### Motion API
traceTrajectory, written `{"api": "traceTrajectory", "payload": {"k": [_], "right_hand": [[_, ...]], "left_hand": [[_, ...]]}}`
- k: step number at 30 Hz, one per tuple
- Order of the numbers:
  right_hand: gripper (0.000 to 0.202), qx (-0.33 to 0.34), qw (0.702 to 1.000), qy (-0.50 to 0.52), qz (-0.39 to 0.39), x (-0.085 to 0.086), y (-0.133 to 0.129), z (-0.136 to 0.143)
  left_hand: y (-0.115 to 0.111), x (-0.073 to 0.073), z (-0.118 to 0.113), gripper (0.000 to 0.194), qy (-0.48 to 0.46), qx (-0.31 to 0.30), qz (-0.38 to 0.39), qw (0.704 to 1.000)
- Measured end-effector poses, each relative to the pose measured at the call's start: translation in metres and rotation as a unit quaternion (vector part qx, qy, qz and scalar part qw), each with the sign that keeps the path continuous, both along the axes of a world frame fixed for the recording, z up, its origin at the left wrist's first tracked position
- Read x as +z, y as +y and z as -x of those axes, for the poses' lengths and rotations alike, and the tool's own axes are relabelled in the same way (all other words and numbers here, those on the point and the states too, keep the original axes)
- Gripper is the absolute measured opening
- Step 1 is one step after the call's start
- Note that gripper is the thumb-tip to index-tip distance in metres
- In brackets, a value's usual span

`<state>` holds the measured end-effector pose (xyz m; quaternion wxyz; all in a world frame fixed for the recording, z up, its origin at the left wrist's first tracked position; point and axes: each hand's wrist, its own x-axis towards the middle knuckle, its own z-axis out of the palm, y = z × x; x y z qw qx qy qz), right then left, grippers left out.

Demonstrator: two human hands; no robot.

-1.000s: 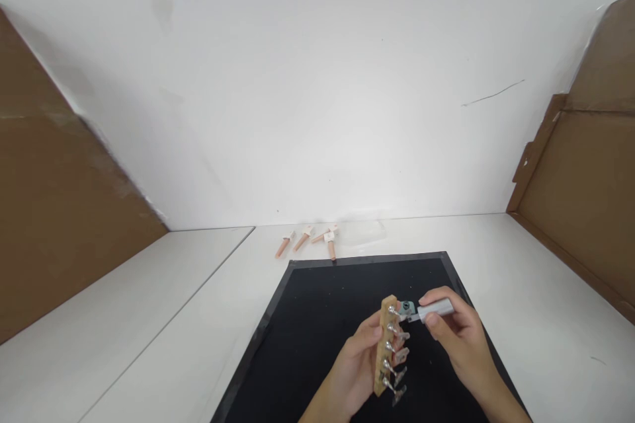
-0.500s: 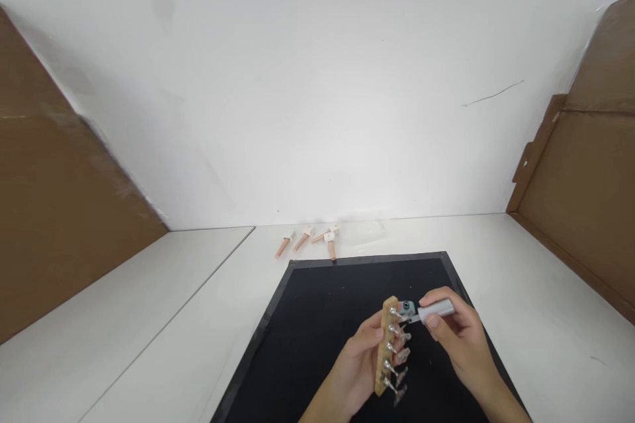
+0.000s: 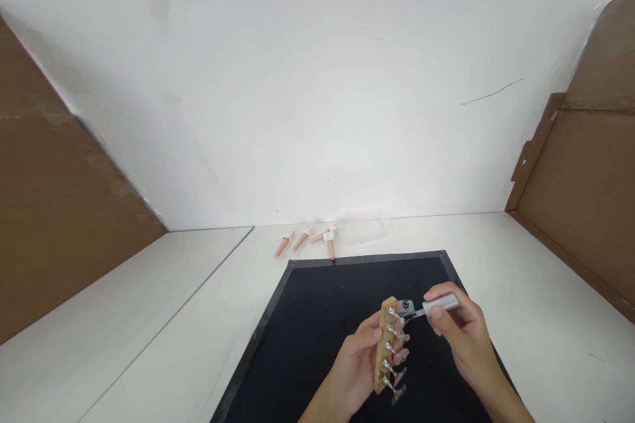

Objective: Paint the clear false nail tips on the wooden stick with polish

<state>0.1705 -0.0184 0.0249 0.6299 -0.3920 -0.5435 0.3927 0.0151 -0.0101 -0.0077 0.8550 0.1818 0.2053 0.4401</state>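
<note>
My left hand [image 3: 354, 353] is closed around a wooden strip [image 3: 384, 347] held upright over the black mat. Several metal stems stick out of the strip to the right, each bearing a clear nail tip [image 3: 398, 394]. Behind the strip's top end shows a small pale-green object [image 3: 407, 307] with a dark round spot; the strip and fingers hide the rest of it. Between the thumb and fingers of my right hand [image 3: 464, 327] is a nail polish brush with a silver handle [image 3: 441, 304]. Its thin end points left and meets the area of the topmost nail tip.
The black mat [image 3: 317, 317] lies on a white table [image 3: 526, 264]. At its far edge are several pink-and-white polish bottles [image 3: 304, 238] and a clear plastic piece [image 3: 362, 232]. Cardboard panels stand left [image 3: 64, 211] and right [image 3: 585, 192], before a white wall [image 3: 317, 79].
My right hand has shifted slightly right and up with the brush, and more of its thin stem shows. The left hand and the strip have hardly moved.
</note>
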Motion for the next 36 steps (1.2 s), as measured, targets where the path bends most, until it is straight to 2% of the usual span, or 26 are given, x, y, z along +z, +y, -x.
{"api": "traceTrajectory", "payload": {"k": [4, 12, 17, 21, 25, 30, 36], "right_hand": [[0.018, 0.025, 0.999, -0.026, -0.006, 0.0016, -0.0010, 0.0002], [0.022, -0.026, 0.999, -0.007, 0.019, -0.0038, 0.0034, -0.0006], [0.023, -0.012, 1.000, 0.011, 0.013, -0.0013, 0.0029, -0.0012], [0.025, 0.011, 1.000, -0.021, 0.009, -0.0001, 0.0008, -0.0007], [0.026, -0.017, 0.998, -0.049, 0.021, -0.0008, 0.0005, -0.0007], [0.028, -0.046, 0.998, -0.025, 0.021, -0.0017, 0.0022, -0.0012], [0.025, 0.002, 1.000, -0.004, -0.024, 0.0030, -0.0006, -0.0001]], "left_hand": [[0.0009, -0.0011, -0.0009, 0.040, -0.007, -0.003, -0.004, 1.000], [-0.0011, -0.0035, 0.0021, 0.041, -0.021, -0.008, -0.009, 1.000], [-0.0002, -0.0043, 0.0029, 0.042, -0.015, -0.005, -0.001, 1.000], [0.0007, -0.0045, 0.0018, 0.039, -0.022, -0.007, -0.002, 1.000], [0.0005, -0.0044, 0.0004, 0.039, -0.026, -0.004, -0.007, 1.000], [-0.0004, -0.0038, 0.0011, 0.037, -0.020, -0.003, -0.017, 1.000], [0.0013, -0.0005, 0.0021, 0.037, -0.016, -0.006, -0.016, 1.000]]}}
